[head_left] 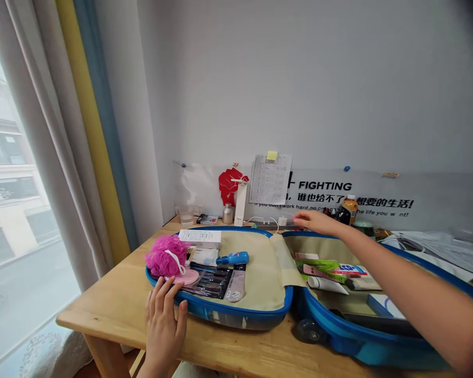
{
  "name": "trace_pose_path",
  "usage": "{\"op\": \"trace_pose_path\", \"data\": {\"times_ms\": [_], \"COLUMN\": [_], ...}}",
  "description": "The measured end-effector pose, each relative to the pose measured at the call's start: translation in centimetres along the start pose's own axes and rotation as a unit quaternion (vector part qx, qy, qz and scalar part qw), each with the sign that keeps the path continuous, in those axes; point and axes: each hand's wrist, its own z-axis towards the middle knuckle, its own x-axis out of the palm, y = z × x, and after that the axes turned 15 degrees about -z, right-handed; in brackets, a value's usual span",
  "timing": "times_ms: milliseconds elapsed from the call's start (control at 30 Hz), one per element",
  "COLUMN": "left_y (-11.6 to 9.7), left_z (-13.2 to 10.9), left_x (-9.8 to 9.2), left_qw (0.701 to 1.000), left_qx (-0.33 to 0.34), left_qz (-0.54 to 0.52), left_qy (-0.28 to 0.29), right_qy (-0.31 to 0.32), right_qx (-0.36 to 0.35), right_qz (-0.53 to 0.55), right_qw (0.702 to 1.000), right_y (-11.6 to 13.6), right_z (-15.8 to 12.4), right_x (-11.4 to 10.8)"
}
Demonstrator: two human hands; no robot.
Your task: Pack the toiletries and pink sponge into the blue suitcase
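Note:
An open blue suitcase lies on the table. My left hand rests at the left shell's front rim, fingers spread, fingertips by a pink oval item. Beside it are a pink bath puff, black packaged items, a blue bottle and a white box. My right hand reaches over the suitcase's back edge, fingers stretched toward a white charger plug on a power strip. I see nothing held in it; its fingertips are small and partly hidden.
The right shell holds a white tube, a toothpaste box and a green item. Behind stand a silver bottle, a clear cup and an orange-brown bottle. A curtained window is on the left.

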Motion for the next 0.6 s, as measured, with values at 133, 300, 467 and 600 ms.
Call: {"op": "trace_pose_path", "data": {"times_ms": [133, 300, 467, 600], "left_y": [-0.1, -0.2, -0.3, -0.2], "left_z": [0.0, 0.1, 0.3, 0.2], "left_x": [-0.1, -0.1, -0.2, -0.1], "left_qw": [1.0, 1.0, 1.0, 1.0], "left_qx": [-0.006, -0.007, -0.009, -0.017], "left_qz": [-0.003, -0.006, -0.012, -0.016], "left_qy": [0.001, -0.003, -0.003, -0.002], "right_qy": [0.159, 0.302, 0.293, 0.254], "right_qx": [0.016, 0.058, 0.075, 0.079], "right_qz": [0.021, -0.021, -0.124, -0.164], "right_qw": [0.987, 0.951, 0.945, 0.95], "right_y": [-4.2, -4.6, -4.1, -3.2], "right_z": [-7.2, -14.1, -16.2, -16.1], "right_x": [0.9, 3.1, 4.8, 5.8]}}
